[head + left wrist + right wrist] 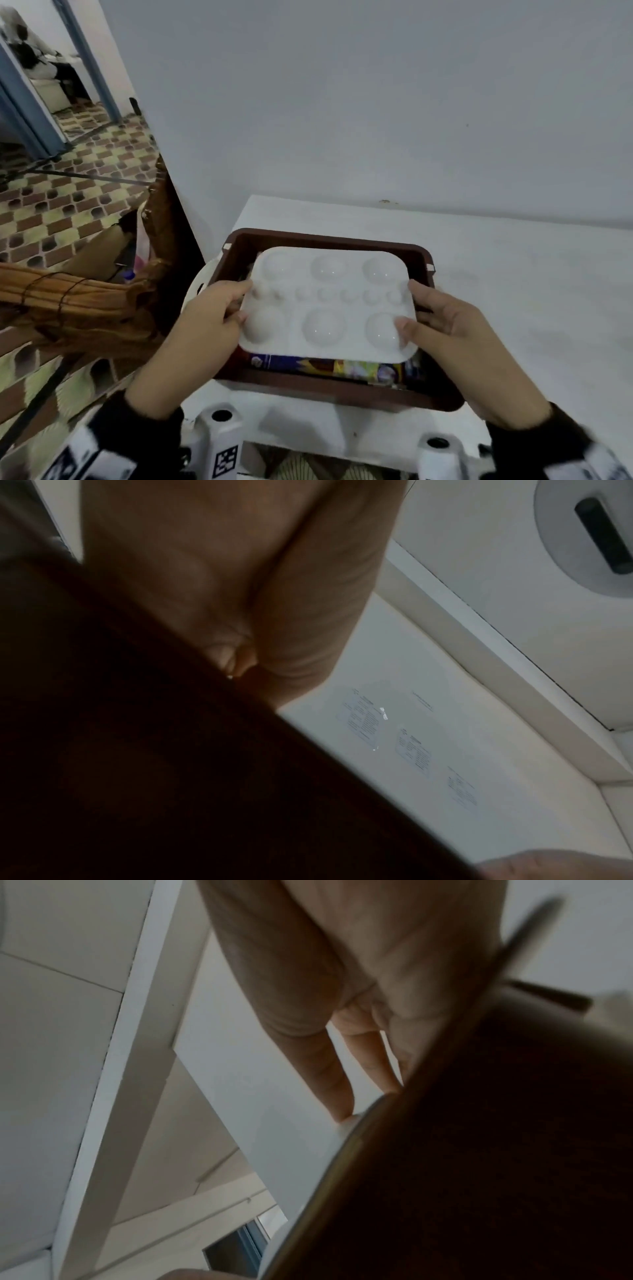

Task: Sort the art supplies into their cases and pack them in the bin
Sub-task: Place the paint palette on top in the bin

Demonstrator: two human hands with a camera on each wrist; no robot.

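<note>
A white paint palette (329, 301) with round wells lies across the top of a brown bin (335, 390) on a white table (513, 291). My left hand (222, 308) grips the palette's left edge, thumb on top. My right hand (431, 318) grips its right edge, thumb pressed on a near well. Under the palette, colourful supply boxes (329, 366) lie inside the bin. In the left wrist view the palette's underside (445, 750) shows beside the dark bin wall (137, 750). In the right wrist view my right fingers (335, 1069) lie against the white palette (274, 1096).
The bin sits near the table's front left corner, with a wall (376, 102) right behind the table. A wooden chair back (85, 301) and patterned floor (68, 205) lie to the left. Bare tabletop extends to the right of the bin.
</note>
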